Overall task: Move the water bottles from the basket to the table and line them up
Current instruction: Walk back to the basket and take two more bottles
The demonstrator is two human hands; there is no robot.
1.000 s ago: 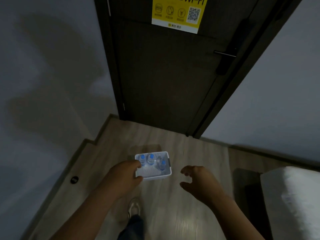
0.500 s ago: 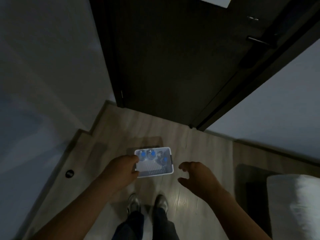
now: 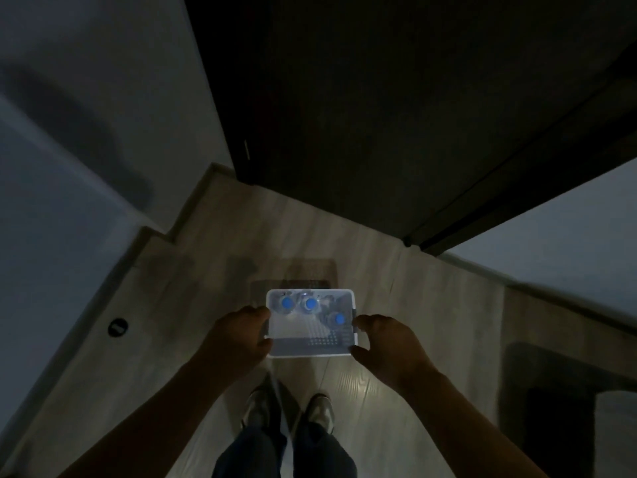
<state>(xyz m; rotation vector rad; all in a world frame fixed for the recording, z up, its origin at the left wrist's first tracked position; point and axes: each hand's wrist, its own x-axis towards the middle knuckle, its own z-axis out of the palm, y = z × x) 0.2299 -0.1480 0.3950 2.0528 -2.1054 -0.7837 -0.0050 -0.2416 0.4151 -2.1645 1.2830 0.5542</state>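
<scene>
A white basket was framed between the two hands, above a pale wood-grain floor. The left hand was closed around the basket's left edge, and the right hand was curled at its right edge; whether that hand truly gripped it could not be told. Three water bottles with blue caps were seen upright inside, nearer the far wall than the hands. No writing could be read on them. A dark door was seen beyond the hands.
</scene>
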